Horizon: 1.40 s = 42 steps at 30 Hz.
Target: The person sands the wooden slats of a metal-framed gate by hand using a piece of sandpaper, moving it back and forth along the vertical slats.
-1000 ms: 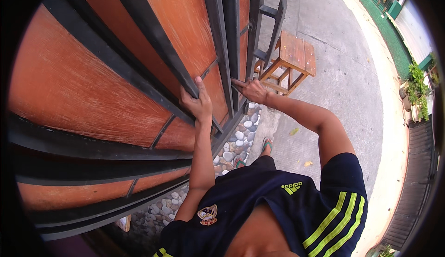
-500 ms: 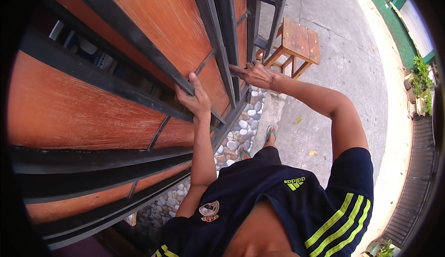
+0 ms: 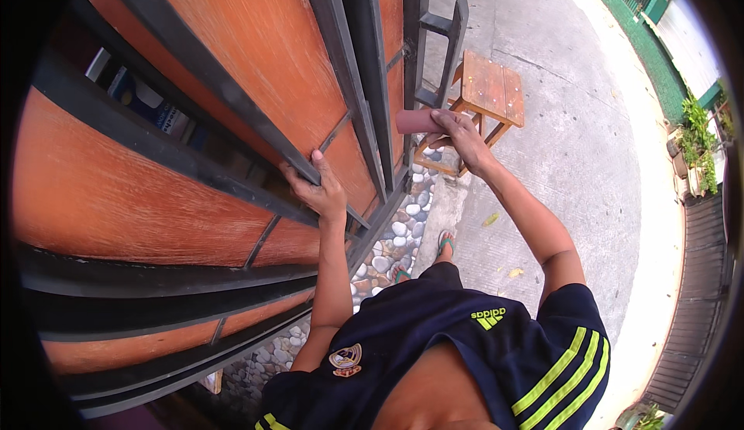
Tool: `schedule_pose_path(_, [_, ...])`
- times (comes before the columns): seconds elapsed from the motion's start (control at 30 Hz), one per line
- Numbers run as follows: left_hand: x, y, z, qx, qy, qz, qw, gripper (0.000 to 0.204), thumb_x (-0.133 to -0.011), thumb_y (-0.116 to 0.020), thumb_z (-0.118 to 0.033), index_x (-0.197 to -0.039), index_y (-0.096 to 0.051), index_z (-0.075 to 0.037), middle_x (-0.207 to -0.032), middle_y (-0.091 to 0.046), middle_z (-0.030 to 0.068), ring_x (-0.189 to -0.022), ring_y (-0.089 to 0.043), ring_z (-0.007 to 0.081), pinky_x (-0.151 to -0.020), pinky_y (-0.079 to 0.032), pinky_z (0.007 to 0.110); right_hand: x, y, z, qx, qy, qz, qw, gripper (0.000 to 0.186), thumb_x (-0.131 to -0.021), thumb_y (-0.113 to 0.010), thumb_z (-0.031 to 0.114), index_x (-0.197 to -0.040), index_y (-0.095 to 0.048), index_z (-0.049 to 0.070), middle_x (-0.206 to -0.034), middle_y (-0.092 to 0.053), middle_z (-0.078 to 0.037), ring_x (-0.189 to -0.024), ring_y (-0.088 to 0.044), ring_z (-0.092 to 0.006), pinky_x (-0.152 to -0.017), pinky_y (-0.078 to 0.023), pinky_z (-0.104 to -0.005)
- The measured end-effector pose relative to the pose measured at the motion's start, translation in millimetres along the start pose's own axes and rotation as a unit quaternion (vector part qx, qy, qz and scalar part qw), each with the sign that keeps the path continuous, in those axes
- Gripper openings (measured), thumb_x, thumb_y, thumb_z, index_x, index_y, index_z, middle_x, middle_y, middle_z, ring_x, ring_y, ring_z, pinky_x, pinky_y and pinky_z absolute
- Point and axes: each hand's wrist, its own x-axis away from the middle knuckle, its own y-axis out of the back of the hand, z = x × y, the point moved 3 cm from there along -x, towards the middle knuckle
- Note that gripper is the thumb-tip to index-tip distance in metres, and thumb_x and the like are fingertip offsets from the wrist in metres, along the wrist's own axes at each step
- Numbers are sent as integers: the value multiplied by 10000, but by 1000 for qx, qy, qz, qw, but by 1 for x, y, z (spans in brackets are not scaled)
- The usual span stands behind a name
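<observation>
My left hand [image 3: 324,189] is closed round the dark edge bar [image 3: 249,96] of an orange-brown gate panel [image 3: 260,23], thumb on the front and fingers behind. In my right hand [image 3: 465,137] is a folded piece of reddish-brown sandpaper [image 3: 415,121], pinched at its right end. The sandpaper stands out to the left, in front of the gate's right part; whether it touches the gate I cannot tell. The panel's paint shows pale scratch streaks. Another orange panel [image 3: 147,189] with black framing lies to the left, past a dark gap.
A small wooden stool [image 3: 492,89] stands on the concrete [image 3: 566,143] beyond my right hand. A dark upright bracket [image 3: 449,50] juts from the gate's far end. River pebbles [image 3: 399,228] line the gate's foot. My sandalled feet [image 3: 444,245] are beside them.
My right hand has drawn back from the narrow gap between the gate bars and moved to the right, and the sandpaper now shows. My left hand keeps its hold on the bar.
</observation>
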Motion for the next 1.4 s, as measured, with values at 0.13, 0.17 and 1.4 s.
schedule_pose_path(0.13, [3, 10, 4, -137, -149, -28, 979, 455, -870, -629, -204, -1155, -325, -23, -1132, -457, 226, -1051, -487, 369, -904, -414, 459, 34, -7, -67, -276, -133, -27, 952, 415, -976, -414, 336, -1207, -477, -3, -1084, -610, -131, -902, -651, -219, -771, -561, -336])
schedule_pose_path(0.17, [6, 9, -2, -217, -277, -39, 935, 496, -856, -641, -222, -1174, -292, -69, -1196, -403, 230, -1168, -415, 372, -985, -360, 485, 41, -10, -80, -317, -143, -17, 937, 412, -979, -407, 334, -1210, -474, 0, -1092, -607, -131, -929, -649, -230, -782, -561, -352])
schedule_pose_path(1.4, [8, 35, -101, -223, -315, 88, 918, 568, -761, -710, -156, -1252, -426, -152, -1284, -439, 161, -1206, -412, 340, -980, -393, 456, 79, -17, 95, 70, 228, -9, 971, 388, -977, -480, 248, -1294, -526, 30, -1349, -499, -48, -911, -502, -124, -834, -392, -290])
